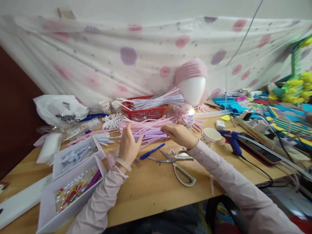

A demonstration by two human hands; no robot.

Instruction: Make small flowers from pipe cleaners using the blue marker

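Note:
My right hand [179, 134] is closed in a pinch on one end of a pale pipe cleaner [146, 125], which stretches left above the pile. Close to its other end, my left hand [128, 146] is raised with thumb and fingers apart; whether the fingertips touch the stem is unclear. Beneath and behind both hands lie bundles of pink and purple pipe cleaners [156, 135]. A blue pen [152, 151] and opened scissors [179, 161] rest on the wooden table between my forearms.
At left are white boxes of beads [46, 208] and pale blue pieces [57, 162]. A red basket [146, 113] stands behind, beside a white mannequin head [195, 89]. To the right are a paper cup [211, 135], a blue glue gun [231, 141], a phone [259, 148] and cables.

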